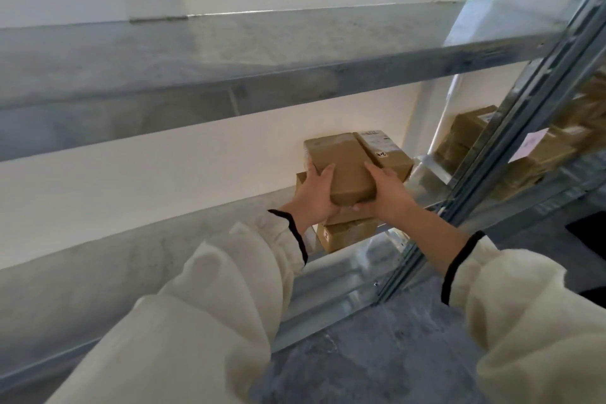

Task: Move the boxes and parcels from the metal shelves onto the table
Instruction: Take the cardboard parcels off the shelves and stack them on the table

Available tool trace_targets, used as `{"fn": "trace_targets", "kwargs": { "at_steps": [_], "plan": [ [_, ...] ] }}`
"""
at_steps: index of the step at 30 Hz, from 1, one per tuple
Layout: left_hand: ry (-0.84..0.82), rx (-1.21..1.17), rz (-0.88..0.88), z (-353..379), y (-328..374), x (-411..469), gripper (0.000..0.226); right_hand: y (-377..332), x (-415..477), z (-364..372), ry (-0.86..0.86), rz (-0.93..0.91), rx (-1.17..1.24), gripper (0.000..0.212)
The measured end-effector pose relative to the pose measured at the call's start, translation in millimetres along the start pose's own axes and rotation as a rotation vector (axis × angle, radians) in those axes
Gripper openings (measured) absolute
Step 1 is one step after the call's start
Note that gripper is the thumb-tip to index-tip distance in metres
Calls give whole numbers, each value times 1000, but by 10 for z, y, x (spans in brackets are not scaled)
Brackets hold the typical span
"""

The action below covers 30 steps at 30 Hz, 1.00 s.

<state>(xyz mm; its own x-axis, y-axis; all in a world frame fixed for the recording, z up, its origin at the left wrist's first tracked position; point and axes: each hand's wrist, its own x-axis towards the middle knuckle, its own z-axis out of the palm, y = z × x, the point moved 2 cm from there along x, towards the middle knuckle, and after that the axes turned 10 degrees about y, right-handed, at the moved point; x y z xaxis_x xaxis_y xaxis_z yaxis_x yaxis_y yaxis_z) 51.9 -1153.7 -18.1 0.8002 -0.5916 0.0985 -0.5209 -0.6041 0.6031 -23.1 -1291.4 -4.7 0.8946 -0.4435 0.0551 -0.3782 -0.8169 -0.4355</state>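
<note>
A plain brown cardboard box (344, 167) lies on top of a small stack at the right end of a metal shelf (147, 272). My left hand (314, 193) grips its left near corner, thumb on top. My right hand (387, 190) grips its right near edge, fingers curled under. Beside it lies a second brown box (387, 151) with a white label. Under them sits another box (347, 234) with a small label on its front; how many more are in the stack is hidden by my hands.
An upper metal shelf (196, 56) runs overhead. A slotted metal upright (492, 167) stands to the right. Beyond it, more brown parcels (469, 131) and boxes with a pink label (534, 141) fill the neighbouring bay. Grey floor (377, 354) lies below.
</note>
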Motion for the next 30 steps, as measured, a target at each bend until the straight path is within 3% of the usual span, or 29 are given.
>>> {"fn": "trace_targets", "kwargs": {
  "at_steps": [7,17,22,30],
  "plan": [
    [112,8,54,-499,-220,-312,96,-459,-207,-19,56,-119,86,94],
    [259,70,-168,-1620,-1142,-1711,95,-2008,-910,470,-105,-385,178,90],
    [388,111,-363,-2304,-1741,-2971,96,-3141,-1648,911,-220,-567,241,89],
    [624,259,-741,-3211,-2417,-5810,94,-5027,-3632,1747,-494,-928,365,89]
  ]
}}
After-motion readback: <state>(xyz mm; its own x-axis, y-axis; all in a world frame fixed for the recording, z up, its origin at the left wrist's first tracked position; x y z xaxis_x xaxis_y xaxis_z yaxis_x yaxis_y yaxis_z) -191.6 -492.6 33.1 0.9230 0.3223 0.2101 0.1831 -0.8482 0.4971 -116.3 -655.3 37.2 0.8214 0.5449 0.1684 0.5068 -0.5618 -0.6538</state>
